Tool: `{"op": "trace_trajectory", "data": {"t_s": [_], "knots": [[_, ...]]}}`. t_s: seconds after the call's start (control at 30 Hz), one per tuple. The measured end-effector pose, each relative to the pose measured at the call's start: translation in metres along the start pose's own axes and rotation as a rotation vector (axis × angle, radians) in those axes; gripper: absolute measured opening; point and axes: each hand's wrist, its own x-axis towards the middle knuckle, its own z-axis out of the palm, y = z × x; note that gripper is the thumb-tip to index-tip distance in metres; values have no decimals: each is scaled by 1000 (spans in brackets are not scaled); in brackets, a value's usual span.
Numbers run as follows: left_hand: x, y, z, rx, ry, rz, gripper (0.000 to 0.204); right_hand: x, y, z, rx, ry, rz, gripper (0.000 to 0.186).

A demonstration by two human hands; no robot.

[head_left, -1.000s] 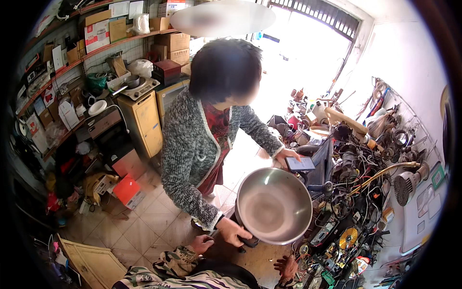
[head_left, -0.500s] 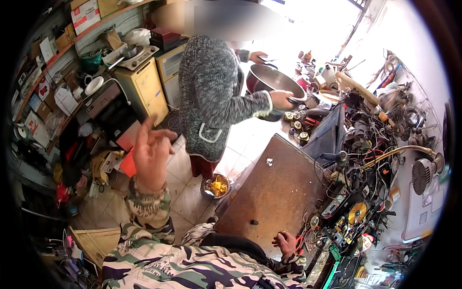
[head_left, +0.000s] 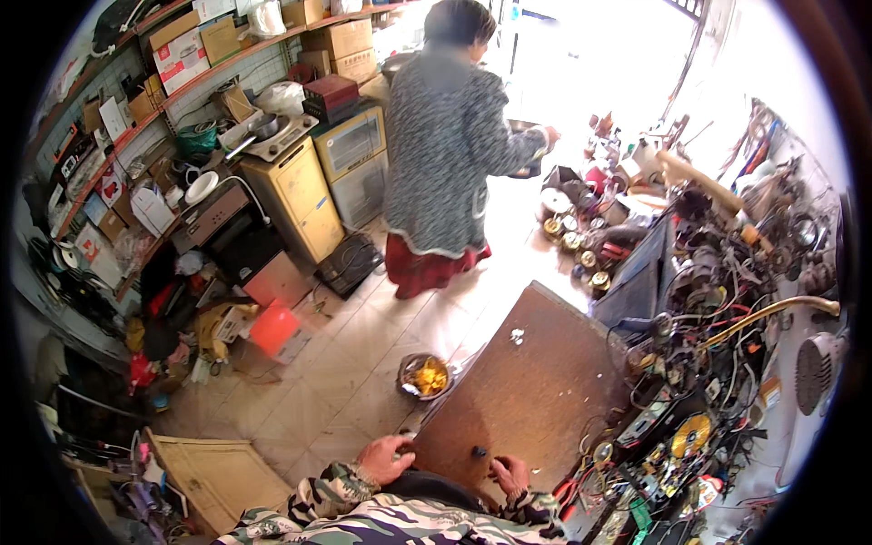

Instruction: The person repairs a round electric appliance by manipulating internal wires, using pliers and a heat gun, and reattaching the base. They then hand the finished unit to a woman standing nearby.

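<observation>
My left hand (head_left: 386, 459) is by the near left corner of a brown worn tabletop (head_left: 536, 381). Its fingers are loosely bent and apart, with nothing seen in them. My right hand (head_left: 510, 474) is at the near edge of the same table. Its fingers curl loosely, and I see no object in it. Between the two hands, closest to the right one, a small black knob-like piece (head_left: 479, 451) lies on the table. Some white crumbs (head_left: 517, 336) lie farther back on the tabletop.
Another person (head_left: 445, 154) in a grey knitted coat stands beyond the table, carrying a pot (head_left: 525, 168). A bin (head_left: 425, 376) with yellow scraps stands left of the table. Tangled cables and parts (head_left: 681, 436) line the right. Yellow cabinets (head_left: 295, 200) and cluttered shelves stand left.
My left hand has come down from its raised position to the table's corner. The right hand has barely moved. The other person has turned and moved away with the pot.
</observation>
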Motion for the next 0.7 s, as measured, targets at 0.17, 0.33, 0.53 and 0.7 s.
{"op": "trace_trajectory", "data": {"t_s": [0.17, 0.33, 0.53, 0.7], "knots": [[0, 13, -50, -106, 97, -162, 42, 27, -56, 48, -328, -8, -286, 35], [14, -39, -61, -94, -115, -184, 45, 72, -109, 88, -511, 107, -326, 36], [45, -111, -154, -133, -142, -179, 44, 113, -136, 120, -864, 277, -7, 47], [62, -169, -260, -54, 31, -331, 43, 120, -149, 130, -920, 342, 216, 45]]}}
